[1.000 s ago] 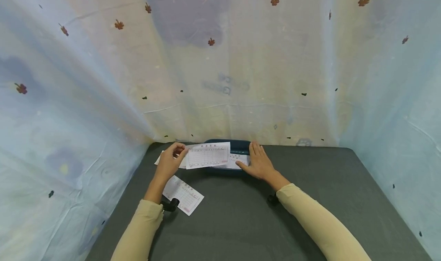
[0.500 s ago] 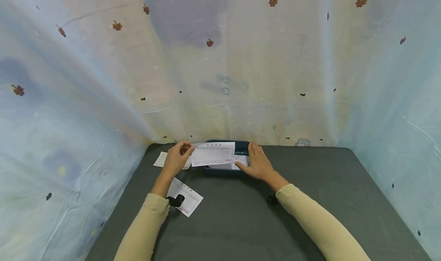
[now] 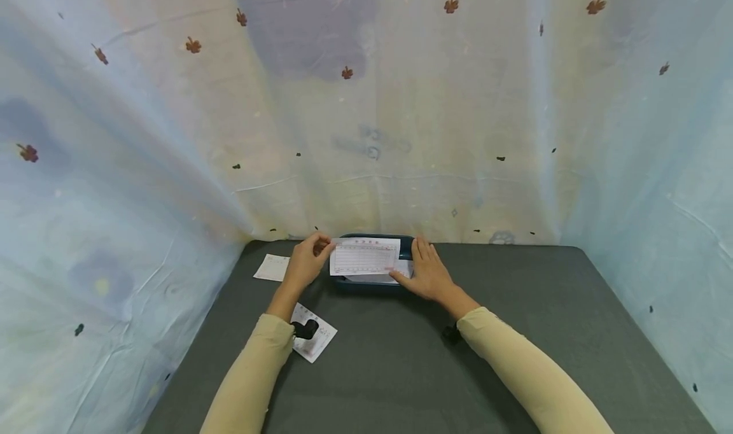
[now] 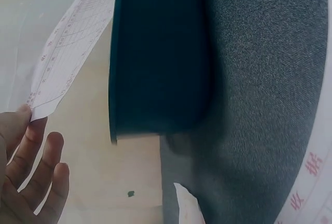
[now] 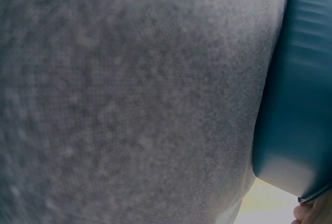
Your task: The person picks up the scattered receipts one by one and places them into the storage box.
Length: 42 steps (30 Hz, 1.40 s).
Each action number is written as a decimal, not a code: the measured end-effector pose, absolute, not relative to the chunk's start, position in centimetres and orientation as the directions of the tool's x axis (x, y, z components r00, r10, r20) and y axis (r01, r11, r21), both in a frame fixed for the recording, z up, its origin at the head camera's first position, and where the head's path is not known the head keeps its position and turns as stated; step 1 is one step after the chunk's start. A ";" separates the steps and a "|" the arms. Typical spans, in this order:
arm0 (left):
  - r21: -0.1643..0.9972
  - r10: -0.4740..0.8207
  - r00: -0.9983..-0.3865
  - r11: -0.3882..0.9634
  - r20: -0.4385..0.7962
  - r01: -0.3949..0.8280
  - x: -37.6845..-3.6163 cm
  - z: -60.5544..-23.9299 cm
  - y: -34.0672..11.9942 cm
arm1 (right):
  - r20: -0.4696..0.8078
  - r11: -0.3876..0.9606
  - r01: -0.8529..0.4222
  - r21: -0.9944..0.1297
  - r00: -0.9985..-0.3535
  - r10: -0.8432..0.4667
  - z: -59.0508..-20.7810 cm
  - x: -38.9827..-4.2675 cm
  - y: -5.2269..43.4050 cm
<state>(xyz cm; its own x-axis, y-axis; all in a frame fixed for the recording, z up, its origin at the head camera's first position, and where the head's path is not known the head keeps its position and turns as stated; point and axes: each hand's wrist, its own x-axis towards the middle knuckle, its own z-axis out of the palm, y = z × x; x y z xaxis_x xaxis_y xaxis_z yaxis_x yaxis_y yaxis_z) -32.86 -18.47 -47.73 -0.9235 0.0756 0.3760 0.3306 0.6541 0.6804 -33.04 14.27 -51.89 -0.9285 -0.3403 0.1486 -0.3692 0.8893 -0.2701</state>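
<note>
Pale blue and cream cloth [image 3: 143, 167] with small red leaf prints hangs round three sides, filling the upper two thirds of the head view; below it lies a dark grey felt table [image 3: 515, 332].

Paper slips count four. At the left of the table's far edge a small white slip [image 3: 272, 267] lies flat by itself. Lower down, near the left forearm, a second printed slip [image 3: 314, 340] lies flat, partly under the black wrist mount. At the centre of the far edge a third, a gridded form [image 3: 364, 257], is held over the single dark teal tray [image 3: 406, 246] — and a fourth slip [image 3: 403, 270] shows beneath it inside the tray.

Two hands are in view, both in beige sleeves. The left hand [image 3: 307, 263] reaches forward with wrist straight, thumb and fingers pinching the form's left edge; the left wrist view shows the paper's corner caught at the thumb [image 4: 15, 130] while the other fingers [image 4: 49, 156] stand loosely straight, the tray's dark wall just beside.

The right hand [image 3: 429, 275] lies palm down, fingers straight and together, resting on the tray's right end and the slip there. The right wrist view shows only felt, the tray's ribbed outer wall and a sliver of finger at the lower right corner.
</note>
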 end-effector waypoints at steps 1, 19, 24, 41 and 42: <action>0.678 0.077 -0.924 0.657 0.374 0.329 -32.9 -47.8 -18.4 | 0.149 0.890 -0.369 -0.267 -0.929 -0.340 -52.0 -33.1 14.3; 0.664 0.116 -0.948 0.688 0.298 0.293 -34.5 -49.2 -17.4 | 0.165 0.871 -0.393 -0.293 -0.919 -0.359 -52.4 -33.3 14.3; 0.668 0.120 -0.954 0.689 0.276 0.280 -34.8 -49.3 -16.9 | 0.168 0.875 -0.388 -0.289 -0.921 -0.353 -52.0 -33.1 14.3; 0.618 0.138 -0.954 0.735 0.267 0.279 -35.1 -49.8 -14.8 | 0.151 0.879 -0.381 -0.286 -0.924 -0.351 -52.8 -33.8 14.6; 0.615 0.140 -0.953 0.736 0.268 0.281 -35.1 -49.8 -14.7 | 0.149 0.881 -0.379 -0.284 -0.925 -0.350 -52.8 -33.8 14.6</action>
<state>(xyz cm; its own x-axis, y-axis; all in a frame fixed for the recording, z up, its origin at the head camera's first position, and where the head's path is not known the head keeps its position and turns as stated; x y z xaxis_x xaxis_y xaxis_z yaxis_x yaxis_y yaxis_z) -35.10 -14.75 -49.81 -0.9532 0.1401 0.2680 0.2813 0.7364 0.6153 -33.77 14.62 -52.76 -0.9251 -0.3495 0.1486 -0.3785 0.8811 -0.2836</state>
